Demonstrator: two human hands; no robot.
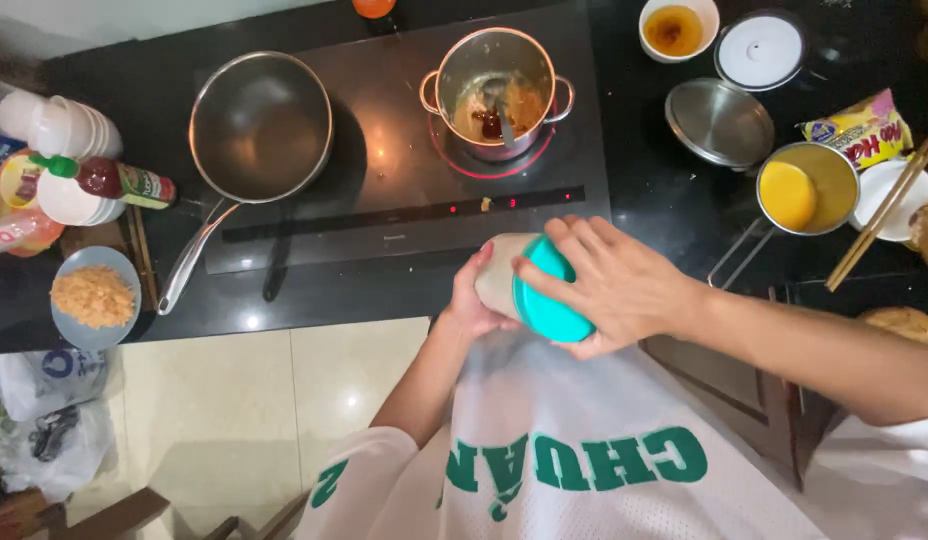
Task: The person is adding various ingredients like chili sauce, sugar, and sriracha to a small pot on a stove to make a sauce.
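I hold a beige jar (499,270) on its side in front of my chest, at the front edge of the black cooktop (384,215). My left hand (469,305) grips the jar's body from below. My right hand (609,285) is wrapped over its teal lid (551,295). Beyond my hands, a small steel pot (496,90) stands on a glowing red burner and holds orange-brown food with a dark sauce and a spoon.
An empty steel pan (261,125) sits on the left burner, its handle pointing toward me. Left counter: a red sauce bottle (114,182), white cups, a plate of shredded orange food (94,297). Right counter: a pot lid (719,122), a saucepan of yellow liquid (806,190), chopsticks (884,205), a snack packet.
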